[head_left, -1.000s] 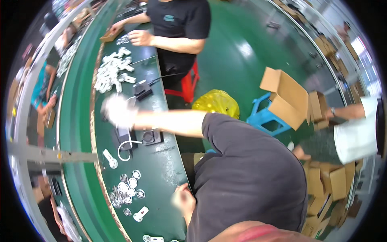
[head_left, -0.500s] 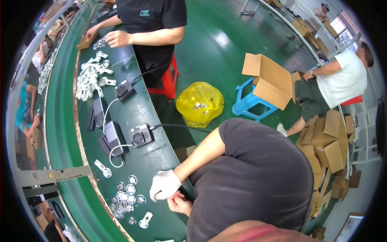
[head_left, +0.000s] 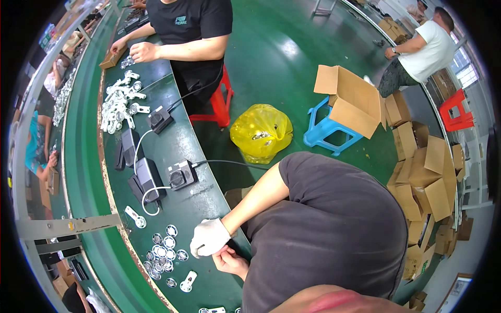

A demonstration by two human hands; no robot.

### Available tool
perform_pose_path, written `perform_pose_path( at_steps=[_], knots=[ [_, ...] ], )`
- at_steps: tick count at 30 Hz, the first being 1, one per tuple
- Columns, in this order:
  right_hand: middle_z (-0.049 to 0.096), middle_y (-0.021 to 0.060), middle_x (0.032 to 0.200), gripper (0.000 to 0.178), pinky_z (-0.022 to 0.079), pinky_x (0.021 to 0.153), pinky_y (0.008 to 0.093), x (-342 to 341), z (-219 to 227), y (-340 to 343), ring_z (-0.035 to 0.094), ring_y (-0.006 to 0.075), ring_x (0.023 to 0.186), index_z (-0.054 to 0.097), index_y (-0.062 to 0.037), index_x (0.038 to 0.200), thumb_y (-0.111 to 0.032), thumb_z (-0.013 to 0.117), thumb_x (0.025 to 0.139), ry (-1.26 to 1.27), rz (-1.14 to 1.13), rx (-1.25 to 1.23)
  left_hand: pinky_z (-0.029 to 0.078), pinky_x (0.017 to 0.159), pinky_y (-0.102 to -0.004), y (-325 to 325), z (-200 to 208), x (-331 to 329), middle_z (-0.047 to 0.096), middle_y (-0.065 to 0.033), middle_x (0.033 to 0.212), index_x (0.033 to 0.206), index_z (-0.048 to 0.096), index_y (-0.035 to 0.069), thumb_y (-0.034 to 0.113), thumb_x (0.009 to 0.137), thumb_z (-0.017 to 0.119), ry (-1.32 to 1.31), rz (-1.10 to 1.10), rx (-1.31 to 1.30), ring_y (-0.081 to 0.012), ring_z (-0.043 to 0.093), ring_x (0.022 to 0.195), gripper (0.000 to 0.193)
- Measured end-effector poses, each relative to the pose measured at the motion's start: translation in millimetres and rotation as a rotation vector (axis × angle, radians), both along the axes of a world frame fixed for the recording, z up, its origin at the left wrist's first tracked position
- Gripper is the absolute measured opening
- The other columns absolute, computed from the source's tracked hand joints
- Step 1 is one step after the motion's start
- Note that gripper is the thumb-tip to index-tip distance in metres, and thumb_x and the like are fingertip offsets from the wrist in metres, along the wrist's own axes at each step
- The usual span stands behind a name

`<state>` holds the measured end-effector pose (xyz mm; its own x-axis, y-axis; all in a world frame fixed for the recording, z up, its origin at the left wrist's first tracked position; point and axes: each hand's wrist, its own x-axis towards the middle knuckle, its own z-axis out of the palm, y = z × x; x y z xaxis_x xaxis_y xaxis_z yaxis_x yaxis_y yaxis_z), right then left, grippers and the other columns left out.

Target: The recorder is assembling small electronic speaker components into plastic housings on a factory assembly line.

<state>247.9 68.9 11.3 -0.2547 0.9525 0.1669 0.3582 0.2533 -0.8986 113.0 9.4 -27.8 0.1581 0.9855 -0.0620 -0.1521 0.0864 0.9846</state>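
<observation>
My right hand (head_left: 210,238), in a white glove, is bent over the near edge of the green bench with its fingers curled. Just below it, my bare left hand (head_left: 230,262) has thumb and fingers pinched together, their tips close to the glove. Whatever lies between the two hands is hidden. Beside them on the bench is a loose cluster of round silver-and-dark discs (head_left: 162,253). A white part with a round end (head_left: 188,281) lies below the cluster, and a similar white part (head_left: 135,217) lies above it.
Black electronic boxes (head_left: 150,180) joined by white cables stand farther up the bench (head_left: 201,201), before a pile of white parts (head_left: 120,101). A co-worker (head_left: 190,31) sits there. A yellow bag (head_left: 261,133), a blue stool (head_left: 331,138) bearing an open carton, and stacked cartons (head_left: 422,182) are rightward.
The person in white at the right has risen and moved farther off, exposing a red stool. My gloved hand has shifted slightly left and up; both hands stay close together.
</observation>
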Motion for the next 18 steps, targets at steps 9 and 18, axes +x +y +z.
perform_pose_path(
  at_steps=[9,18],
  knots=[
    [0.067,0.0031,0.068,0.020,0.051,0.058,0.0384,-3.9,-3.6,0.6,0.065,0.0249,0.060,0.070,-0.0188,0.084,-0.022,0.052,0.078,0.035,-0.034,0.062,0.028,0.051,-0.0172,0.4,1.9,0.4,0.051,-0.0016,0.068,0.082,0.055,0.003,0.002,0.087,0.047,-0.040,-0.005,0.021,-0.0051,0.041,0.055,0.010],
    [0.068,0.0039,0.068,0.020,0.051,0.057,0.0382,-1.9,-0.2,0.2,0.065,0.0250,0.060,0.071,-0.0187,0.084,-0.023,0.052,0.078,0.023,-0.038,0.054,0.028,0.051,-0.0160,-0.3,4.7,3.1,0.052,-0.0024,0.068,0.082,0.055,0.003,0.002,0.086,0.046,-0.027,0.006,0.030,-0.0053,0.043,0.056,0.010]
  ],
)
